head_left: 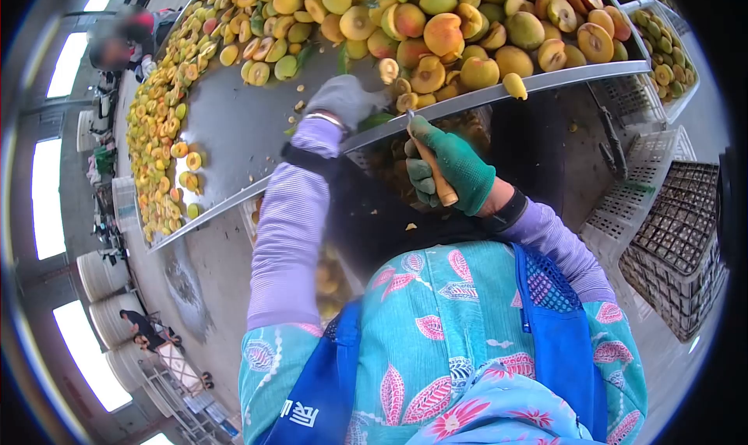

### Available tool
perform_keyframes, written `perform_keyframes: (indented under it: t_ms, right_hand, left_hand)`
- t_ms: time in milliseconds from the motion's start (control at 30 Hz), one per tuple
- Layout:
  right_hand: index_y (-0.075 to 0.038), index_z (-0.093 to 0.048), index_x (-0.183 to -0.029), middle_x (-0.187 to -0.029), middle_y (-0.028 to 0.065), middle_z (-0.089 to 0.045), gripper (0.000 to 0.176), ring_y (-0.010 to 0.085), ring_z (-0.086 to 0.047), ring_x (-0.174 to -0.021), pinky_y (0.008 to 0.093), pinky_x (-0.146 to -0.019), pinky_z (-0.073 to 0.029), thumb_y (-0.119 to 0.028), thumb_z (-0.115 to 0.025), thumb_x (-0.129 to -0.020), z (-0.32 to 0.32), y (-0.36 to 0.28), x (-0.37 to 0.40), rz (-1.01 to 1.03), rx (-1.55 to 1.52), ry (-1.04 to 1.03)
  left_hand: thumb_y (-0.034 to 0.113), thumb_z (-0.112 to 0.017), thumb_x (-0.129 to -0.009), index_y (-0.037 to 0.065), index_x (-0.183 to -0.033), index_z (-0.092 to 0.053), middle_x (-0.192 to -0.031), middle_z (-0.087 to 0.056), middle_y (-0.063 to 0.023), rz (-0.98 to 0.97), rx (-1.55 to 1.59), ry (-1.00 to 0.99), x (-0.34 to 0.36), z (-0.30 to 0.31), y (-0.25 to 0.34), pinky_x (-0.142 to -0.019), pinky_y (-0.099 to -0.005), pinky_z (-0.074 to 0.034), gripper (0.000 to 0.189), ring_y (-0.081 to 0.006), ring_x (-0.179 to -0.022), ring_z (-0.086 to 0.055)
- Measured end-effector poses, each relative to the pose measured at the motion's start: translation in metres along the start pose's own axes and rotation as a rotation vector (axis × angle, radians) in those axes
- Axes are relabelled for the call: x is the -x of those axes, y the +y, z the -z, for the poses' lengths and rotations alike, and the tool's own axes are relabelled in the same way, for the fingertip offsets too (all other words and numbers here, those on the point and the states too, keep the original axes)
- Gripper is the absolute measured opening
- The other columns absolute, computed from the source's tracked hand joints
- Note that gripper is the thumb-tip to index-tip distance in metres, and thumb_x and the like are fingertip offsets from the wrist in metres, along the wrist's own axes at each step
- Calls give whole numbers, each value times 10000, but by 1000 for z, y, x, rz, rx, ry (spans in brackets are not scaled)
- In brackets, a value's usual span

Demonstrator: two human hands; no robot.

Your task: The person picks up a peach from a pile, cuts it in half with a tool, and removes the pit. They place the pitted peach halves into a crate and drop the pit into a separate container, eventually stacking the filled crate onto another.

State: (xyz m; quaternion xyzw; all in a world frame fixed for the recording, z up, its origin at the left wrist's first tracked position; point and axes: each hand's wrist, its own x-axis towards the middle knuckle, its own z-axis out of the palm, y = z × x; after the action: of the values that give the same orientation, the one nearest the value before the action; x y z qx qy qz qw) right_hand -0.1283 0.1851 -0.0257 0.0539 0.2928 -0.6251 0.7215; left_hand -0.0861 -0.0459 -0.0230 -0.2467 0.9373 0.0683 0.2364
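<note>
My right hand [452,168], in a green glove, is wrapped round the wooden handle of a small knife [433,168]. The knife's short metal tip points up at the table's raised metal edge [561,79]. My left hand [343,102], in a pale grey glove, is smeared by motion over the metal table [234,126], left of the knife. Its fingers are too blurred to show whether they hold anything. Just beyond both hands lies a heap of yellow-orange peaches or apricots [479,73], whole and halved. One small yellow piece [514,85] rests on the edge.
Cut halves [160,157] spread along the table's left side. Stacked plastic crates [674,235] stand at right, near a crate of fruit [662,52]. Another person [117,48] is at the far left of the table. White tubs [105,277] line the left wall.
</note>
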Motion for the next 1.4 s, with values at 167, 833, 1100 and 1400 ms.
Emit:
perform_keyframes:
  t_ms: [167,833,1100,1400]
  right_hand:
    - [-56,-563,-950,-696,103,-570,425,251,-552,-570,364,-503,-423,-473,-480,-967,-17,0,-14,446,645,202]
    - [18,-557,-1013,-860,269,-635,456,443,-615,-831,475,-697,-480,-430,-484,-968,-42,17,-40,691,1243,319]
    - [-10,-578,-1057,-794,241,-638,385,423,-629,-759,472,-652,-482,-376,-488,-976,-51,27,-22,647,1326,319]
    - [2,-574,-1043,-700,153,-621,389,312,-604,-628,384,-576,-467,-371,-479,-989,-42,30,-35,625,1190,173]
  left_hand:
    - [184,-534,-955,-33,-1183,-597,-1027,-676,-176,-498,1025,360,59,-15,-32,-773,-309,-545,321,-243,-886,-665]
    - [292,-423,-1024,-66,-1214,-542,-1025,-646,-176,-276,1615,814,112,-31,40,-799,-311,-519,422,-220,-899,-627]
    - [306,-460,-1011,-60,-1033,-625,-853,-675,-166,-71,1875,853,99,-41,44,-708,-297,-526,402,-206,-770,-638]
    - [275,-470,-999,-52,-984,-645,-805,-677,-141,-20,1784,952,99,-40,48,-655,-292,-522,371,-182,-712,-629]
